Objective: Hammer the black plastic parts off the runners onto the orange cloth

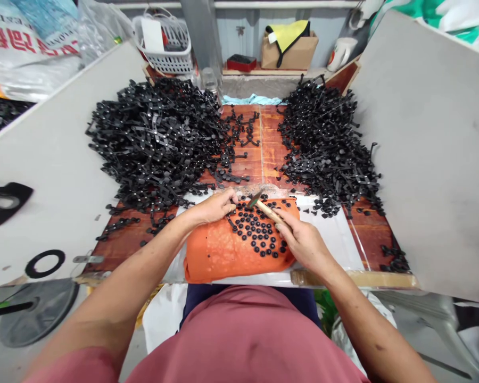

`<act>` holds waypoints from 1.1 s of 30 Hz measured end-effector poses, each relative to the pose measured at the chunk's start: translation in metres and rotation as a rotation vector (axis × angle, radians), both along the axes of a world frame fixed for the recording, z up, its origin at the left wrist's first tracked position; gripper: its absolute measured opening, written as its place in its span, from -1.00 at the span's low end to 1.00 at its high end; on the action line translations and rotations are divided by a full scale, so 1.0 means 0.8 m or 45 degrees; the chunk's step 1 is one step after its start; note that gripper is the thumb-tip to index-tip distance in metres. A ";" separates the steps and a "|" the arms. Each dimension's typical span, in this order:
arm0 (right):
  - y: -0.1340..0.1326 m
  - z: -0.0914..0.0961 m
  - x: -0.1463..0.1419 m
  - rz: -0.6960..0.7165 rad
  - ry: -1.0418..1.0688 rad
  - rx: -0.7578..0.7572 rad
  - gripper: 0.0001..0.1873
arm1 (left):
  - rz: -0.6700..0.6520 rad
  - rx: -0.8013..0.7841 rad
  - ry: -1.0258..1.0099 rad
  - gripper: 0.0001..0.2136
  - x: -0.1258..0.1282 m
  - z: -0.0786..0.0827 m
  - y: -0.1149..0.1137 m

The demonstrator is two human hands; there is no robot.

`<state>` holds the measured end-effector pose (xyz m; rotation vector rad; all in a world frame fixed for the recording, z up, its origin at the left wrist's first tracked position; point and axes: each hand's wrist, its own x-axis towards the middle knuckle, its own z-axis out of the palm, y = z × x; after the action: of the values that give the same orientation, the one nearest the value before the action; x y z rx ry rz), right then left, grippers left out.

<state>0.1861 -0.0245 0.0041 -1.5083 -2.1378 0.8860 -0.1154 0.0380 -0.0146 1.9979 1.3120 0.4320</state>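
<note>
My right hand (303,240) grips the wooden handle of a small hammer (266,209), its head near the top edge of an orange cloth pad (217,250). Several small round black plastic pieces (257,230) lie scattered on that pad. My left hand (215,206) rests at the pad's upper left, fingers pinched together at a black piece beside the hammer head. What exactly the fingers hold is too small to make out.
A big heap of black plastic frames (155,138) lies at the left of the wooden table (269,143), another heap (327,143) at the right. Grey boards (427,154) wall both sides. A white basket (165,45), a cardboard box (289,48) and a mug (340,52) stand behind.
</note>
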 end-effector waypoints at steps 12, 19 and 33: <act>0.019 0.018 -0.040 0.122 -0.448 0.300 -0.44 | -0.009 -0.056 -0.068 -0.86 -0.004 -0.003 0.001; 0.025 0.024 -0.046 0.210 -0.651 0.258 -0.43 | 0.008 -0.030 -0.095 -0.85 -0.006 -0.015 0.006; 0.023 0.023 0.023 -0.163 -0.054 0.208 -0.75 | 0.387 -0.252 -0.044 -0.65 -0.033 0.103 0.016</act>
<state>0.2042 -0.0059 0.0221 -1.5722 -2.0615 0.6253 -0.1417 0.0508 0.0682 1.6283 1.5784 0.4553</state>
